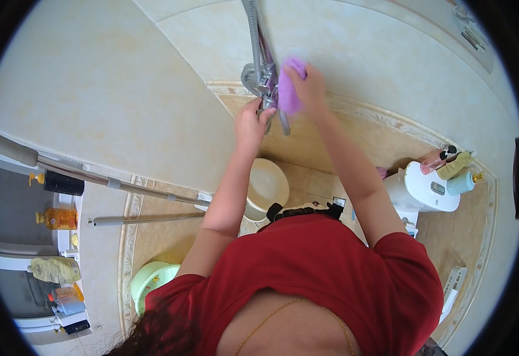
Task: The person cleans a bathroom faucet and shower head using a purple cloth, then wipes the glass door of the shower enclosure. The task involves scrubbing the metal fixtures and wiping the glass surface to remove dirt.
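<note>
A chrome shower mixer tap (266, 80) is fixed to the tiled wall at the top middle, with a pipe and a ribbed metal hose (252, 29) running up from it. My left hand (252, 123) is closed round the lower end of the tap, thumb on its right side. In my right hand (311, 89) is a bunched purple cloth (291, 95), held close against the tap's right side. Slight blur lies on the cloth, and my right fingers are partly hidden behind it. A grey hose end (284, 123) hangs down between my hands.
Below my hands stands a white bucket (268, 181). A green basin (152, 279) is at lower left, under two long poles (147, 191). Several bottles (58, 218) line the windowsill at left. More bottles (462, 183) stand on the white toilet tank (425, 193) at right.
</note>
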{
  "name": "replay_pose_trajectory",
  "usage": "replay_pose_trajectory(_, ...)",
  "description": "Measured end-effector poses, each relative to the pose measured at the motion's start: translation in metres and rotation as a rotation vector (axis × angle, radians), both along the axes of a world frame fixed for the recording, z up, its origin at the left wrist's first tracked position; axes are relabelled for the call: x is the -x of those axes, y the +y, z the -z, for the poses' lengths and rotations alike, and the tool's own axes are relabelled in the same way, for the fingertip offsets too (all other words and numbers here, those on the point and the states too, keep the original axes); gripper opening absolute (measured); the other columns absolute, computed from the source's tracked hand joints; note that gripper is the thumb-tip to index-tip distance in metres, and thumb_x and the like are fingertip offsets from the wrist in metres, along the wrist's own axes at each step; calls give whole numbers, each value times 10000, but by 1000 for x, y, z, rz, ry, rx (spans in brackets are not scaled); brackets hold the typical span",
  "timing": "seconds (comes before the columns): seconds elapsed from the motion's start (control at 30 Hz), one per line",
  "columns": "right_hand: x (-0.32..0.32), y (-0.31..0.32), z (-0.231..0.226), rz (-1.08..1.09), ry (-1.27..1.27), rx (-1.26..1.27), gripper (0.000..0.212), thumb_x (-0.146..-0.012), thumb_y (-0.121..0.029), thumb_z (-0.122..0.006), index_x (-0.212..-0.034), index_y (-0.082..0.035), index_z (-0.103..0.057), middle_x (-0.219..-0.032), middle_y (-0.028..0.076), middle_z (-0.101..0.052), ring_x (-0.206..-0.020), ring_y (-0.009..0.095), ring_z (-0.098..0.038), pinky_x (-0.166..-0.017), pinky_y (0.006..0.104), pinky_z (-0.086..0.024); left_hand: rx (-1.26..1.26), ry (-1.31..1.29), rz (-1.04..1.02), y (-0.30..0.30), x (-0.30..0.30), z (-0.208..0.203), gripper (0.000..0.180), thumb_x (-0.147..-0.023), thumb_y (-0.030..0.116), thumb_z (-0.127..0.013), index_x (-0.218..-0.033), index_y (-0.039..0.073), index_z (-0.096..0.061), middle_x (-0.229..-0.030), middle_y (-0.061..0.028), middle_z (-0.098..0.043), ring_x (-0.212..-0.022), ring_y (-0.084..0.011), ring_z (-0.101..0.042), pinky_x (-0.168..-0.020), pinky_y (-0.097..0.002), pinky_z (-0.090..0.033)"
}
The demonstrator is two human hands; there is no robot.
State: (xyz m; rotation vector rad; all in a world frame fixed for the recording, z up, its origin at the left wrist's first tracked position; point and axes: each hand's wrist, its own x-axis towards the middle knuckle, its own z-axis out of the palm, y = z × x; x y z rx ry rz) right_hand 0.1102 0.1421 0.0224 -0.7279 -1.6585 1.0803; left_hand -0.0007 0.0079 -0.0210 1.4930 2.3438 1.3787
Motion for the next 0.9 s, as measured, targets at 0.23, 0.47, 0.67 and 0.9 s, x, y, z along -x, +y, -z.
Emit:
replay_pose_trajectory(0.23,42,22,17,37,-13,-492,294,-843,-269,-679,-925,10,-632,-814,145,-562,-751,311,-557,-677,384,-450,65,44,-25,-2,-3,-1,447,-787,259,-728,-1128,-17,-641,-823,-213,-659,-781,-359,-613,-715,-429,-479)
replay_pose_trajectory(0.47,38,21,37,22,-91,-416,292,-833,-256,-677,-893,23,-615,-842,173,-551,-784,355,-551,-690,414,-441,76,-25,-43,-5,-6,-10,467,-780,299,-738,-1119,-11,-649,-768,-218,-643,-718,-351,-613,-661,-418,-475)
replay_pose_trajectory(0.67,14,23,15,-96,-191,-324,311,-820,-269,-690,-864,31,-620,-828,186,-556,-782,360,-562,-693,417,-448,83,21,-64,-1,1,1,465,-786,299,-731,-1126,-7,-646,-826,-214,-661,-770,-363,-615,-698,-435,-480)
replay_pose_trajectory(0.9,28,21,31,-31,-245,-332,257,-848,-242,-652,-856,13,-624,-817,189,-552,-768,361,-574,-700,420,-460,2,-63,-34,2,-5,3,431,-787,261,-731,-1110,-12,-651,-941,-223,-665,-840,-365,-614,-739,-435,-484)
